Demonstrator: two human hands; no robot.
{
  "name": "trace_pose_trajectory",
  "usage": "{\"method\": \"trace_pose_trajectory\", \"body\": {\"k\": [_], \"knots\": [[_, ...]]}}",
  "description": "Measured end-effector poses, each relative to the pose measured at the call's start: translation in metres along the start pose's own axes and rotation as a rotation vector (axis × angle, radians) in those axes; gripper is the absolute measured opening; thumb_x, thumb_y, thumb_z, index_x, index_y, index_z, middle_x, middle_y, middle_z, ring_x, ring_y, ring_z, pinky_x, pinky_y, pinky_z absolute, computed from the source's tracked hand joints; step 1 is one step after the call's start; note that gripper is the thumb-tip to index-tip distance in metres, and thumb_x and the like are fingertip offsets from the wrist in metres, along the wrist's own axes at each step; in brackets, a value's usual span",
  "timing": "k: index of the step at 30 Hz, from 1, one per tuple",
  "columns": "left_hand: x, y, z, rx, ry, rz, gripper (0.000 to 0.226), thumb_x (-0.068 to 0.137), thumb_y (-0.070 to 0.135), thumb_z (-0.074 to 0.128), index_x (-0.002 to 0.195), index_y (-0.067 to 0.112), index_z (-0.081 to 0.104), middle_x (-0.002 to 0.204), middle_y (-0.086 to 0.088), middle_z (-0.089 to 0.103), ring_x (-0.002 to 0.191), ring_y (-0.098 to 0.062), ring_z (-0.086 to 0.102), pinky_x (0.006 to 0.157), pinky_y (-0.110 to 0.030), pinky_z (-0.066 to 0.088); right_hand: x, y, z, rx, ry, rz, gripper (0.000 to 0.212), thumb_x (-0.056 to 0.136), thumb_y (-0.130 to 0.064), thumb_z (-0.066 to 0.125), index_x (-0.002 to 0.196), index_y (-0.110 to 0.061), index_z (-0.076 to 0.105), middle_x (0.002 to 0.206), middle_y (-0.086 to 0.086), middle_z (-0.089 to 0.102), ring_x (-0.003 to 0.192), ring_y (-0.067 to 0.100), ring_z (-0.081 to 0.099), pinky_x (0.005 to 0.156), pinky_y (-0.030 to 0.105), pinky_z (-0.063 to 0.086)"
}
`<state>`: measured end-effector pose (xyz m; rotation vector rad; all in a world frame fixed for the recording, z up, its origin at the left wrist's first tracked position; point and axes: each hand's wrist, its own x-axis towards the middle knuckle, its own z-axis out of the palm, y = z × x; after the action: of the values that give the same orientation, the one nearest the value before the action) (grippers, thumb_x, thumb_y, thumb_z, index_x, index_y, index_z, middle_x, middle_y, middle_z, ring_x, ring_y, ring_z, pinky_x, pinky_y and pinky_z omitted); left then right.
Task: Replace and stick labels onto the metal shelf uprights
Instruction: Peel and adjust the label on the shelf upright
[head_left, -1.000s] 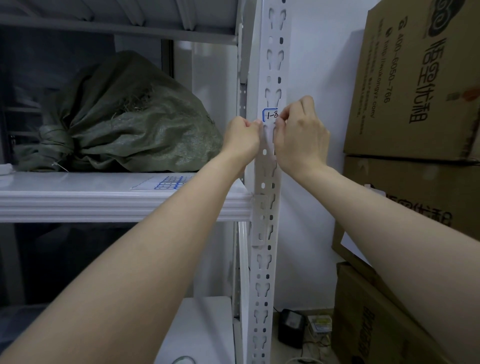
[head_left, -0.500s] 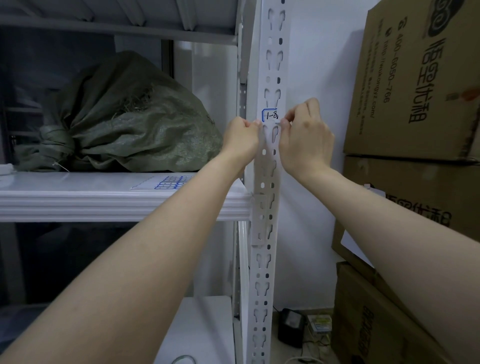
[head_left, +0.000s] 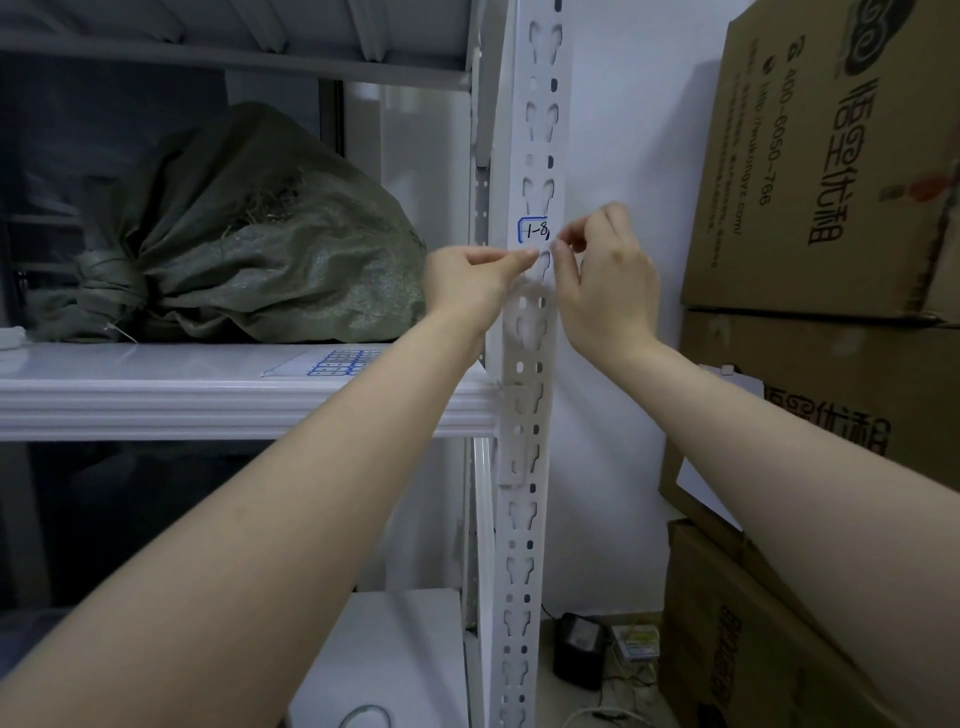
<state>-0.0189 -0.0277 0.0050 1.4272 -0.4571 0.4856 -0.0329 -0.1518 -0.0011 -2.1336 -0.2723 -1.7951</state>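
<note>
A white slotted metal upright (head_left: 530, 467) runs down the middle of the view. A blue-bordered label (head_left: 533, 230) marked "1-8" is stuck on its front face. My left hand (head_left: 470, 286) pinches thumb and forefinger together against the upright just below the label. My right hand (head_left: 608, 280) pinches at the upright's right edge, beside the label's lower right corner. A pale translucent strip (head_left: 525, 293) seems to hang between the two pinches and blurs the slots behind it. A sheet of blue-bordered labels (head_left: 340, 362) lies on the white shelf (head_left: 156, 400).
A green woven sack (head_left: 249, 234) fills the shelf to the left. Stacked cardboard boxes (head_left: 831, 182) stand close on the right, with more boxes (head_left: 737, 649) below. A black adapter (head_left: 579, 649) and cables lie on the floor by the wall.
My right hand has slid down and to the right off the label, so more of "1-8" shows. My left hand has stayed almost still.
</note>
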Motion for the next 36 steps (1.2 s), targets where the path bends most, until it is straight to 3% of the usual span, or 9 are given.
{"method": "trace_pose_trajectory", "body": {"k": [4,8,12,16,24,28,33,36], "knots": [[-0.007,0.001,-0.007,-0.133,-0.059,-0.056,0.011,0.084,0.021,0.075,0.082,0.011,0.074,0.095,-0.003,0.075,0.102,-0.016,0.067,0.093,-0.034,0.054,-0.008,-0.008,0.003,0.038,0.017,-0.06,0.018,0.093,-0.024,0.051,0.091,-0.008,0.06,0.096,0.006,0.057,0.066,0.023,0.056,0.06,0.043,0.05],[-0.013,0.002,-0.016,-0.191,-0.086,-0.121,0.024,0.096,0.023,0.06,0.078,0.01,0.069,0.1,-0.007,0.073,0.109,-0.02,0.064,0.097,-0.037,0.052,-0.018,-0.015,0.002,0.031,0.002,-0.09,0.017,0.092,-0.024,0.054,0.088,-0.01,0.062,0.094,0.004,0.058,0.064,0.021,0.057,0.057,0.037,0.048],[-0.018,0.006,-0.022,-0.241,-0.07,-0.166,0.033,0.099,0.024,0.053,0.073,0.009,0.065,0.098,-0.008,0.072,0.111,-0.024,0.064,0.082,-0.031,0.054,-0.018,-0.024,0.001,0.037,0.0,-0.083,0.017,0.091,-0.024,0.055,0.086,-0.011,0.064,0.092,0.002,0.06,0.064,0.02,0.057,0.056,0.031,0.043],[-0.023,0.011,-0.028,-0.248,-0.045,-0.185,0.034,0.099,0.025,0.052,0.075,0.007,0.068,0.1,-0.01,0.072,0.11,-0.024,0.063,0.08,-0.031,0.054,-0.018,-0.028,0.003,0.043,-0.007,-0.085,0.018,0.09,-0.028,0.056,0.086,-0.014,0.066,0.089,0.0,0.061,0.066,0.016,0.056,0.058,0.038,0.05],[-0.031,0.023,-0.03,-0.205,-0.048,-0.199,0.034,0.1,0.029,0.047,0.091,0.005,0.071,0.104,-0.009,0.071,0.106,-0.02,0.062,0.08,-0.032,0.053,-0.015,-0.035,0.002,0.172,0.025,0.006,0.019,0.087,-0.035,0.064,0.085,-0.018,0.073,0.084,-0.004,0.065,0.064,0.01,0.057,0.062,0.034,0.051],[-0.033,0.026,-0.032,-0.177,-0.062,-0.233,0.034,0.1,0.029,0.046,0.084,0.01,0.07,0.107,-0.008,0.071,0.107,-0.02,0.06,0.084,-0.034,0.052,-0.012,-0.038,0.001,0.21,0.003,0.057,0.015,0.087,-0.031,0.065,0.084,-0.017,0.072,0.082,-0.005,0.065,0.065,0.01,0.058,0.065,0.037,0.053],[-0.037,0.024,-0.032,-0.27,-0.062,-0.232,0.017,0.095,0.015,0.055,0.094,0.004,0.068,0.105,-0.01,0.071,0.101,-0.023,0.067,0.073,-0.029,0.057,-0.01,-0.042,0.002,0.271,-0.041,0.155,0.011,0.09,-0.022,0.06,0.086,-0.015,0.068,0.084,-0.007,0.061,0.072,0.013,0.059,0.072,0.04,0.054],[-0.039,0.025,-0.031,-0.374,-0.073,-0.219,0.014,0.091,0.003,0.059,0.101,-0.004,0.067,0.099,-0.016,0.073,0.087,-0.025,0.073,0.069,-0.029,0.061,-0.01,-0.044,0.001,0.314,-0.062,0.203,0.013,0.089,-0.024,0.06,0.086,-0.015,0.068,0.086,-0.004,0.065,0.071,0.015,0.06,0.075,0.04,0.052]]}}
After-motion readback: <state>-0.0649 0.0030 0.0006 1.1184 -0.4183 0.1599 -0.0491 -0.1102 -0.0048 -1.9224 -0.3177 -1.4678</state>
